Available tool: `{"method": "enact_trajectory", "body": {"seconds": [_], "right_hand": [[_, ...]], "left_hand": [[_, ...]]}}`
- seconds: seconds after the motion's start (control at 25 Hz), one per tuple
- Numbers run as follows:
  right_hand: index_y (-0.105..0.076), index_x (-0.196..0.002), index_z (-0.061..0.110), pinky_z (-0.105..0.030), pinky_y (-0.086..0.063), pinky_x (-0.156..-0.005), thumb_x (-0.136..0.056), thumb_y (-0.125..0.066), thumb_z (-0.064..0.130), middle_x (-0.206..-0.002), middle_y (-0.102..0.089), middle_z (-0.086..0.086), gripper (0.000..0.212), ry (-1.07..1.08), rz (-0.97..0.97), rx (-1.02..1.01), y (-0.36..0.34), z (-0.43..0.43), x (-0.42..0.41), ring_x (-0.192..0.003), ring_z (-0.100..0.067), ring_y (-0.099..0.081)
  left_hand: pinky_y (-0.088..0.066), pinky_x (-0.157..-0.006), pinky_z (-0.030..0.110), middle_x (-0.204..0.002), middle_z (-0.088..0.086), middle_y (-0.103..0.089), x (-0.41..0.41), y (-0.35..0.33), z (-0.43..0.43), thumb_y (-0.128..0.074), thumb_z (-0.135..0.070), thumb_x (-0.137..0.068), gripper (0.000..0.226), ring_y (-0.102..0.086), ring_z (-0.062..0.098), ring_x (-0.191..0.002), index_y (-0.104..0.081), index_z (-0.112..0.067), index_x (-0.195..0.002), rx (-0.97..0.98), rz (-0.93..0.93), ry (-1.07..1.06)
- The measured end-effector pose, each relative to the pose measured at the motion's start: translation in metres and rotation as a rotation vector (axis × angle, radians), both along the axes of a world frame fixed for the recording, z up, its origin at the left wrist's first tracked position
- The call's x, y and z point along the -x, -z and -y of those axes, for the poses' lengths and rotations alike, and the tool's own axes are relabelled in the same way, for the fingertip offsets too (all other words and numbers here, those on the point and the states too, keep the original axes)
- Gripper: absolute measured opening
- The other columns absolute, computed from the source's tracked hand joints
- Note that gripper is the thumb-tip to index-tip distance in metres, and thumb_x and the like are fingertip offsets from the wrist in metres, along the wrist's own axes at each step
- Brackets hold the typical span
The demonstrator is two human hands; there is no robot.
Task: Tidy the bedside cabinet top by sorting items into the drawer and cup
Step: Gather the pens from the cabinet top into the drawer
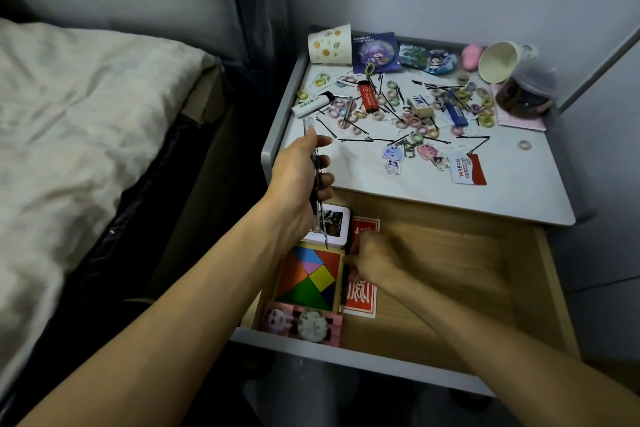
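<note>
My left hand [298, 180] grips a bunch of pens [317, 184] upright over the front left corner of the cabinet top [485, 191]. My right hand [372, 258], blurred, is down in the open wooden drawer [450, 288], its fingers on a dark pen [344, 284] lying between the tangram puzzle [310, 276] and a red card pack [362, 298]. Two paper cups lie tipped over at the back: a dotted cup [329, 44] on the left and a white cup [502, 61] on the right. Hair ties, bobby pins and lighters litter the top.
The drawer also holds a white tin [334, 224] and a pink card [301, 322]. On the top lie a red lighter [368, 97], a white lighter [311, 105], a blue lighter [455, 111], keychain figures [393, 156] and a lidded jar [528, 94]. A bed [86, 114] stands on the left.
</note>
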State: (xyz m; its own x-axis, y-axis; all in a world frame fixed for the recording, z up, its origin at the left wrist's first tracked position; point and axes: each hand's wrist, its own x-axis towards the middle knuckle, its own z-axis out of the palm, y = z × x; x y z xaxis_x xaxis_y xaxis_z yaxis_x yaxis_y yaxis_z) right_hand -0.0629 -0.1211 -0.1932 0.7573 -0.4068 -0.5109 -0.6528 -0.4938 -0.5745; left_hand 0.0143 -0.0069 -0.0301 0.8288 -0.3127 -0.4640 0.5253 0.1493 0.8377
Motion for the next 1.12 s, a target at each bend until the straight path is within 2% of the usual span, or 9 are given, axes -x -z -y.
{"method": "enact_trajectory", "body": {"seconds": [0.12,0.2,0.32,0.4,0.48,0.64,0.8,0.96,1.12], "right_hand": [[-0.057,-0.093,0.004,-0.044,-0.061,-0.07,-0.096,-0.057,0.009,-0.081,-0.069,-0.014,0.006,0.002,-0.011,-0.029,-0.012,0.0,0.003,-0.069,-0.027,-0.071],[-0.062,-0.09,0.007,-0.037,-0.06,-0.066,-0.095,-0.061,0.016,-0.073,-0.068,-0.008,0.011,-0.029,0.023,-0.02,-0.032,0.006,0.007,-0.063,-0.02,-0.069],[-0.067,-0.09,0.02,-0.02,-0.046,-0.054,-0.095,-0.06,0.025,-0.067,-0.067,0.001,0.01,-0.083,0.266,-0.06,-0.079,0.015,0.018,-0.055,-0.007,-0.062],[-0.069,-0.09,0.024,-0.013,-0.043,-0.054,-0.093,-0.062,0.028,-0.073,-0.069,0.005,0.008,-0.058,0.483,-0.218,-0.112,0.015,0.026,-0.058,-0.007,-0.061],[-0.07,-0.092,0.017,-0.012,-0.042,-0.052,-0.09,-0.066,0.025,-0.075,-0.069,0.004,0.009,-0.002,0.609,-0.369,-0.131,0.012,0.028,-0.059,-0.007,-0.059],[-0.063,-0.093,0.006,-0.02,-0.04,-0.053,-0.088,-0.069,0.018,-0.076,-0.064,-0.005,0.014,0.105,0.576,-0.427,-0.133,0.004,0.027,-0.06,-0.011,-0.057],[-0.066,-0.101,0.008,-0.018,-0.042,-0.051,-0.092,-0.064,0.02,-0.082,-0.072,-0.007,0.015,0.106,0.559,-0.483,-0.126,0.007,0.033,-0.063,-0.019,-0.065],[-0.069,-0.102,0.01,-0.016,-0.044,-0.055,-0.094,-0.061,0.017,-0.08,-0.071,0.0,0.014,0.0,0.561,-0.483,-0.125,0.014,0.036,-0.064,-0.01,-0.062],[-0.069,-0.099,0.003,-0.019,-0.046,-0.053,-0.092,-0.062,0.018,-0.079,-0.068,-0.007,0.017,-0.042,0.483,-0.562,-0.128,0.027,0.039,-0.065,-0.017,-0.058]], "left_hand": [[-0.032,-0.051,0.024,-0.078,0.002,-0.042,0.002,0.0,-0.001,-0.041,-0.032,-0.105,0.026,-0.039,0.011,-0.055,-0.057,-0.011,-0.103,0.028,0.016,-0.014],[-0.036,-0.057,0.026,-0.076,0.002,-0.043,0.002,0.0,-0.001,-0.043,-0.029,-0.105,0.023,-0.042,0.013,-0.059,-0.057,-0.01,-0.102,0.049,0.04,-0.014],[-0.035,-0.064,0.026,-0.074,0.002,-0.043,0.003,0.002,0.0,-0.047,-0.024,-0.103,0.02,-0.04,0.012,-0.063,-0.059,-0.009,-0.101,0.054,0.083,0.026],[-0.038,-0.058,0.022,-0.076,0.003,-0.042,0.009,0.005,0.004,-0.049,-0.021,-0.101,0.018,-0.042,0.011,-0.063,-0.062,-0.008,-0.099,0.098,0.078,0.096],[-0.047,-0.051,0.022,-0.077,0.003,-0.046,0.018,0.007,0.01,-0.052,-0.018,-0.1,0.017,-0.053,0.01,-0.057,-0.065,-0.008,-0.097,0.191,0.019,0.177],[-0.055,-0.063,0.028,-0.073,0.002,-0.052,0.025,0.014,0.016,-0.057,-0.017,-0.097,0.017,-0.061,0.015,-0.064,-0.069,-0.006,-0.099,0.307,-0.056,0.248],[-0.051,-0.054,0.021,-0.066,-0.003,-0.064,0.03,0.018,0.016,-0.06,-0.022,-0.097,0.016,-0.064,0.011,-0.061,-0.071,-0.01,-0.098,0.156,0.141,0.357],[-0.042,-0.05,0.009,-0.068,0.002,-0.062,0.026,0.017,0.018,-0.067,-0.022,-0.092,0.019,-0.058,0.006,-0.059,-0.071,-0.003,-0.09,-0.148,0.411,0.336],[-0.036,-0.042,0.008,-0.051,-0.013,-0.056,0.015,0.012,0.012,-0.071,-0.021,-0.089,0.022,-0.047,-0.002,-0.041,-0.067,0.0,-0.084,-0.197,0.402,0.363]]}}
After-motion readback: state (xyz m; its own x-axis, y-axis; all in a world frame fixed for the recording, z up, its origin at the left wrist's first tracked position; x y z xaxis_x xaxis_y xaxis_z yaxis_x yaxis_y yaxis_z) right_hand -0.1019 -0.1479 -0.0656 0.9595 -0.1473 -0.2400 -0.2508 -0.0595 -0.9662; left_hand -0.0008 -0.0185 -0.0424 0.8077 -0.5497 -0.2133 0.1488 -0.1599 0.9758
